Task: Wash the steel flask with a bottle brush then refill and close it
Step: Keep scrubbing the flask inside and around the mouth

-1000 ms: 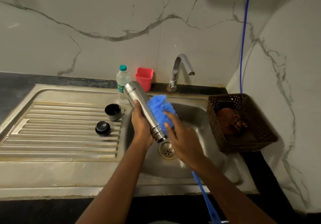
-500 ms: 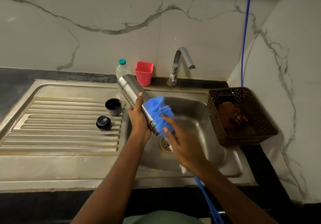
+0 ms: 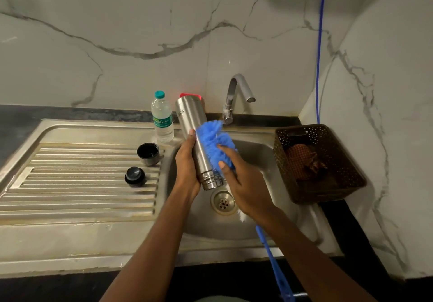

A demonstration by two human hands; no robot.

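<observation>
Over the sink basin (image 3: 262, 222) my left hand (image 3: 187, 163) grips the steel flask (image 3: 191, 128) around its lower half. The flask is upside down and nearly upright, its threaded open mouth pointing down toward the drain (image 3: 223, 202). My right hand (image 3: 243, 179) holds the blue bristle head of the bottle brush (image 3: 214, 141) against the flask's right side; the brush's blue handle (image 3: 274, 264) runs down under my right forearm. The flask's black cup lid (image 3: 148, 153) and black stopper (image 3: 134, 176) sit on the ribbed drainboard (image 3: 70, 184).
A plastic water bottle (image 3: 162, 117) with a teal cap stands behind the drainboard. A red cup (image 3: 200, 96) peeks out behind the flask. The tap (image 3: 234, 97) stands at the back of the sink. A brown perforated basket (image 3: 318, 163) holding a cloth sits at right.
The flask has swung from a leftward lean to nearly upright. The brush head has slid along its side toward the base end. Lid and stopper have not moved.
</observation>
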